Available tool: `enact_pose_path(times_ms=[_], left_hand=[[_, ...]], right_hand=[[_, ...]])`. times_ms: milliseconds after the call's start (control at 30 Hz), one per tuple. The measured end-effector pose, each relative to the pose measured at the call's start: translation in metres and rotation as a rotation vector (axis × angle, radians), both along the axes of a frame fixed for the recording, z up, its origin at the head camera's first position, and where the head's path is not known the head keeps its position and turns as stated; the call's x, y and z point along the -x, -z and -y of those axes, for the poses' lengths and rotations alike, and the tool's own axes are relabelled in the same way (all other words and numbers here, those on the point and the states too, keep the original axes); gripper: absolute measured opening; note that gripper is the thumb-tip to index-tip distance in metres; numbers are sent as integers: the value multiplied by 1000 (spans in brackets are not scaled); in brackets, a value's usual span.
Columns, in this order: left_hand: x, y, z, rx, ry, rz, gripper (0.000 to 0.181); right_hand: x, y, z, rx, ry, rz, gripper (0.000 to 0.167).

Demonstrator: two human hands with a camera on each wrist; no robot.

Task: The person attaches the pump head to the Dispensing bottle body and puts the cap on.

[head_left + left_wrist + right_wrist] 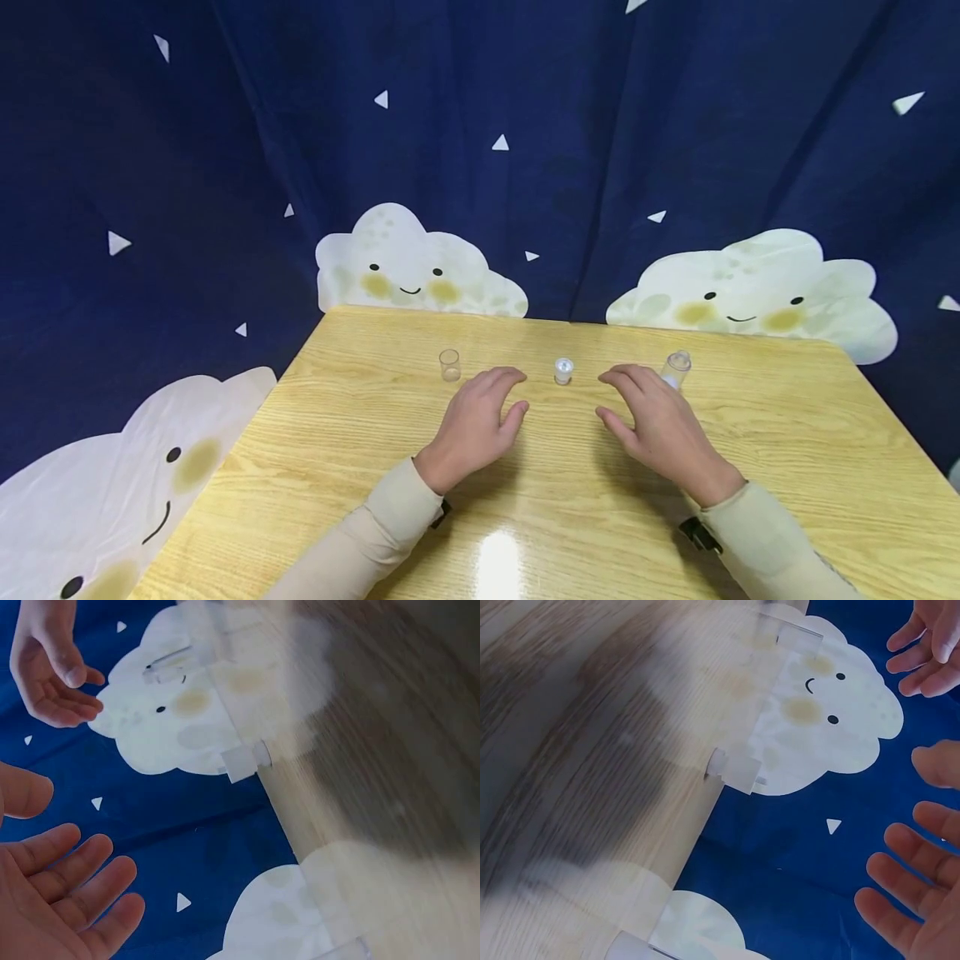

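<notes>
Both hands hover over the wooden table, relaxed and holding nothing. The left hand has its fingers loosely bent, thumb apart, just right of and nearer than a clear cup. Between the hands and farther back stands a small white-and-clear piece. The right hand mirrors the left, and a clear bottle-like container stands just beyond it, partly hidden by the hand. In the left wrist view the small piece shows a squarish white part; it also appears in the right wrist view.
The wooden table reaches back to a dark blue curtain printed with smiling clouds and white triangles. A bright reflection lies on the tabletop near the front, between the forearms. Dark bands show under both sleeves near the wrists.
</notes>
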State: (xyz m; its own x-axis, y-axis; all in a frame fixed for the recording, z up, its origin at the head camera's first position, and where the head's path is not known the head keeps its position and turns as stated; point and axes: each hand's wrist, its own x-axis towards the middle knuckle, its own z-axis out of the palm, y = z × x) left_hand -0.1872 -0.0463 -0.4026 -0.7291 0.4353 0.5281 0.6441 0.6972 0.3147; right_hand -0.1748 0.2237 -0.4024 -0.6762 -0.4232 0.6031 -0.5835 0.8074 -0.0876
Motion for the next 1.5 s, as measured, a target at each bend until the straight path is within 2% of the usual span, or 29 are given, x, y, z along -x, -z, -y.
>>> enact_pose_path(times_ms=[133,267,533,633,800,1133,1500], left_hand=[[-1,0,0,-67,0,97,36],[-1,0,0,-99,-9,157,40],[-3,1,1,-217,-25,331,44],[-4,2,4,-248,-31,337,42],[-6,5,10,-263,-48,290,40],[-8,12,19,-255,-70,311,42],[-7,16,19,-232,-64,332,44]], right_hand=[[0,2,1,-10,-11,-5,46],[0,2,1,-3,-10,-6,47],[-2,2,5,70,-45,38,44],[-3,3,4,50,-54,44,42],[-3,6,-5,20,-50,57,39],[1,15,-36,108,86,229,29],[4,16,-71,150,197,282,31]])
